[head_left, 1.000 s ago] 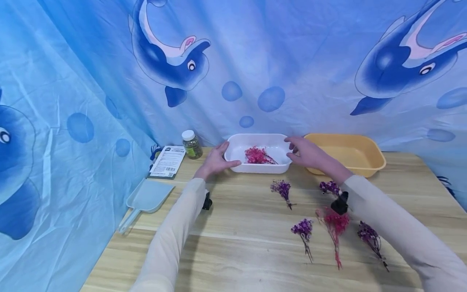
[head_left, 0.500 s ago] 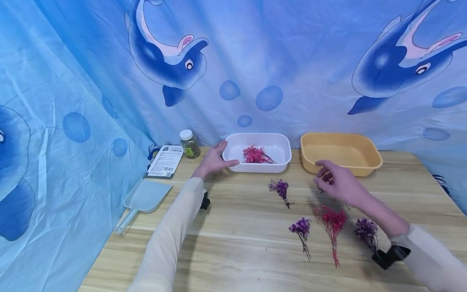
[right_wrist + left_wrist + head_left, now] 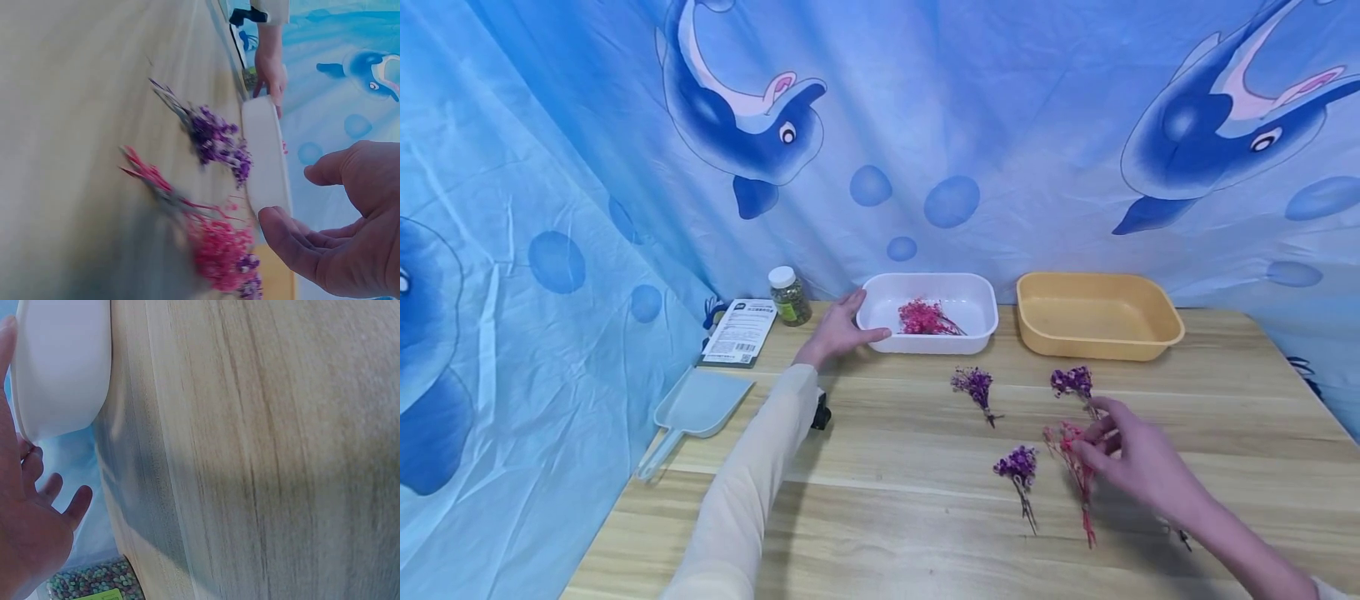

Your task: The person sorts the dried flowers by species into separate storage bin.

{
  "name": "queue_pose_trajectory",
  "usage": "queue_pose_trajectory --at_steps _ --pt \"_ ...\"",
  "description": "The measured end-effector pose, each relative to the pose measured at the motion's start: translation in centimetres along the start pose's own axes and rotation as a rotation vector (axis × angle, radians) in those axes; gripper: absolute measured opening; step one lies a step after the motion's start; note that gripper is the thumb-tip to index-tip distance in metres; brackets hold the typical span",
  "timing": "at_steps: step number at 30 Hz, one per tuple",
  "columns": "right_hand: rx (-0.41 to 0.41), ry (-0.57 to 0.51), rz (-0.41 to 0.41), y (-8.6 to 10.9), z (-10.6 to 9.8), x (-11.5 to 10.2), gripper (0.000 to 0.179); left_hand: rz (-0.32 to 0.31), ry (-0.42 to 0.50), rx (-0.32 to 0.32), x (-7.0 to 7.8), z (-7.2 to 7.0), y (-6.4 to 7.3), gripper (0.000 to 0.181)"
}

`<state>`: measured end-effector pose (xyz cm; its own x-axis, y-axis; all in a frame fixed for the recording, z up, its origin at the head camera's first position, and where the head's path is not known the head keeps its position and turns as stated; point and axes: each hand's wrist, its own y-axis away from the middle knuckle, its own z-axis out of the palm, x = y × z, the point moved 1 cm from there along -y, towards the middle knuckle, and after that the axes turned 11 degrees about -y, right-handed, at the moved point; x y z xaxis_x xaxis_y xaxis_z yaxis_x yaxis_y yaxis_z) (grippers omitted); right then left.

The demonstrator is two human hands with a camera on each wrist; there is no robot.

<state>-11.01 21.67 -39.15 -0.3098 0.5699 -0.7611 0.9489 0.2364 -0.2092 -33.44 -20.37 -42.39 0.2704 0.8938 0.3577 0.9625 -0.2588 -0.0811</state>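
My left hand (image 3: 841, 329) rests at the left end of a white plastic basin (image 3: 934, 344), thumb and fingers spread along its rim. Inside the basin lies a pink dried-flower bunch (image 3: 923, 317). My right hand (image 3: 1138, 458) hovers just above another pink dried-flower bunch (image 3: 1078, 475) on the table. In the right wrist view the thumb and fingers of this hand (image 3: 359, 231) are apart, nothing between them. Purple dried-flower bunches lie around: one (image 3: 974, 388) below the basin, one (image 3: 1018, 468) left of the pink bunch, one (image 3: 1071, 382) behind it. Another is mostly hidden under my right hand.
A yellow basin (image 3: 1097, 348) stands right of the white one. On the left are a jar (image 3: 791, 298) of small coloured stones with a white lid, a printed packet (image 3: 741, 332) and a light blue dustpan (image 3: 700, 404). A dolphin-print curtain (image 3: 1000, 100) hangs behind the table.
My right hand has left the white basin's right end and come back toward me, to above the pink bunch on the table. The left hand has stayed at the basin.
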Motion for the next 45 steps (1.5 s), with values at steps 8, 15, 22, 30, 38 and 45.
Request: queue_pose_trajectory --at_steps 8,15,22,30,38,45 --pt "0.028 -0.031 0.15 3.5 0.7 1.1 0.078 0.003 -0.004 0.002 -0.1 0.0 -0.1 0.106" --pt "0.05 -0.026 0.163 4.9 2.1 1.9 0.082 0.003 -0.007 0.004 -0.2 0.0 0.1 0.106" --pt "0.044 0.003 0.225 5.0 3.0 2.6 0.088 -0.001 -0.002 0.003 -0.2 0.1 0.2 0.107" --pt "0.077 0.059 0.181 4.5 3.4 3.0 0.097 0.011 0.007 0.008 -0.1 0.0 0.1 0.106" --pt "0.063 0.097 0.199 3.9 3.9 3.1 0.095 0.016 0.009 0.01 -0.1 0.0 0.1 0.106" --pt "0.034 0.068 0.242 3.9 4.0 3.2 0.091 0.009 -0.003 0.009 -0.1 0.1 0.0 0.106"
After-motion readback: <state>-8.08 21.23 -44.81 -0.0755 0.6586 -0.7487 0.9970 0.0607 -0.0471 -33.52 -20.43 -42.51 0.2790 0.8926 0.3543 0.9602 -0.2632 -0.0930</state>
